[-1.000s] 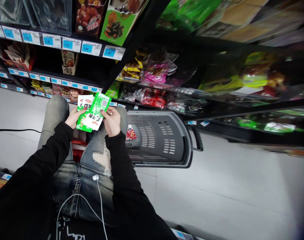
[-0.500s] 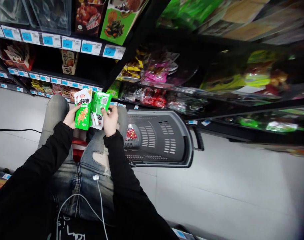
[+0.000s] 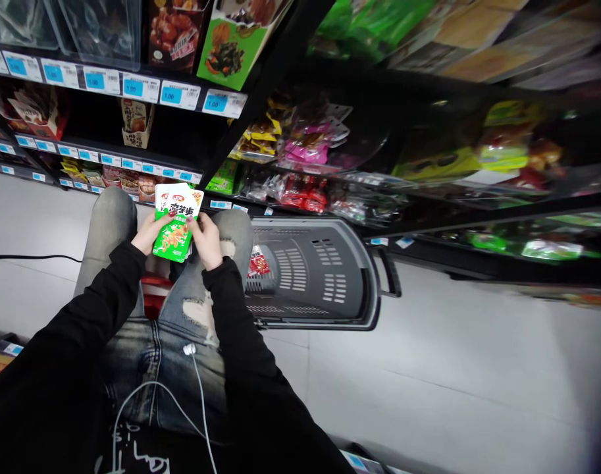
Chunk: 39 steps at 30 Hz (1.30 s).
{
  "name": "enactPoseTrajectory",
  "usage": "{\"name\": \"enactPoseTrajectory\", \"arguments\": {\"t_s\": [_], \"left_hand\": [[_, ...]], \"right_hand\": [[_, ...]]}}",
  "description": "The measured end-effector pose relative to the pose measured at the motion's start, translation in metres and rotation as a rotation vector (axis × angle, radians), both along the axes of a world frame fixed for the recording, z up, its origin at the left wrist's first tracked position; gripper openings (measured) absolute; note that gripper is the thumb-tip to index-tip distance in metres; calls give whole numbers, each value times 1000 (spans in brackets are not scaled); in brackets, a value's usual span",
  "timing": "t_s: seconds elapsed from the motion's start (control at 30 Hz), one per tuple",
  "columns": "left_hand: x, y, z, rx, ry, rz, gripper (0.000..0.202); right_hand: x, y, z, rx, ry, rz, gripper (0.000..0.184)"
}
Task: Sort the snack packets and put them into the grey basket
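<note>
Both the left hand [image 3: 149, 234] and right hand [image 3: 209, 243] grip overlapping green-and-white packets [image 3: 174, 236].

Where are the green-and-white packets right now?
In the head view, the green-and-white packets are left of centre, held between the left hand and right hand, to the left of the grey basket.

Smooth, faintly shiny packets [image 3: 174, 240] here; matt cloth sleeves [image 3: 241, 329] near; worn, frayed denim jeans [image 3: 132, 342] between; matt plastic basket [image 3: 310, 266] to the right; clear, glossy plastic bins [image 3: 103, 29] far left.
</note>
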State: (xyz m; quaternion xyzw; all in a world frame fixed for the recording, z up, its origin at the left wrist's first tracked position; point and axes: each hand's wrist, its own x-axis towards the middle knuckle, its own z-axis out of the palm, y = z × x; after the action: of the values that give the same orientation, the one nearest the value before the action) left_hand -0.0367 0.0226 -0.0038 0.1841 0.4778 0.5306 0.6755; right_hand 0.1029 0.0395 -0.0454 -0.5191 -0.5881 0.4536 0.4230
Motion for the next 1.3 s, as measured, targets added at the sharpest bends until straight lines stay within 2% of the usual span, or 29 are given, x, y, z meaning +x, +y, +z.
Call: {"name": "enactPoseTrajectory", "arguments": {"t_s": [0.1, 0.23, 0.3, 0.4, 0.47, 0.57, 0.67, 0.8, 0.9, 0.97, 1.07, 1.17, 1.3], "left_hand": [[2, 1, -3, 18, 41, 14, 32], [1, 3, -6, -8, 54, 43, 26], [-1, 4, -7, -14, 40, 56, 23], [-3, 4, -8, -16, 25, 83, 20], [-3, 4, -9, -45, 33, 85, 18], [-4, 4, -9, -74, 37, 61, 18], [-4, 6, -7, -92, 5, 67, 18], [-4, 6, -2, -108, -52, 81, 23], [-5, 5, 0, -57, -31, 85, 27], [-5, 4, -1, -6, -4, 81, 32], [-4, 3, -3, 46, 28, 61, 36], [-2, 2, -4, 61, 60, 23, 39], [0, 0, -3, 102, 82, -22, 43]], "right_hand": [[-5, -2, 0, -77, 36, -44, 40], [-4, 1, 2, -91, 108, -123, 35], [1, 3, 7, -51, 143, -265, 30], [11, 4, 20, 89, 226, -506, 25], [15, 2, 31, 163, 252, -572, 21], [16, -4, 43, 252, 241, -473, 12], [12, -8, 45, 324, 259, -224, 9], [10, -9, 39, 243, 206, 50, 23], [11, -8, 37, 175, 181, 179, 31], [10, -8, 35, 149, 211, 158, 26], [6, -6, 30, 76, 239, -58, 11], [4, -2, 22, -54, 235, -210, 31], [6, 2, 18, -152, 286, -168, 34]]}}
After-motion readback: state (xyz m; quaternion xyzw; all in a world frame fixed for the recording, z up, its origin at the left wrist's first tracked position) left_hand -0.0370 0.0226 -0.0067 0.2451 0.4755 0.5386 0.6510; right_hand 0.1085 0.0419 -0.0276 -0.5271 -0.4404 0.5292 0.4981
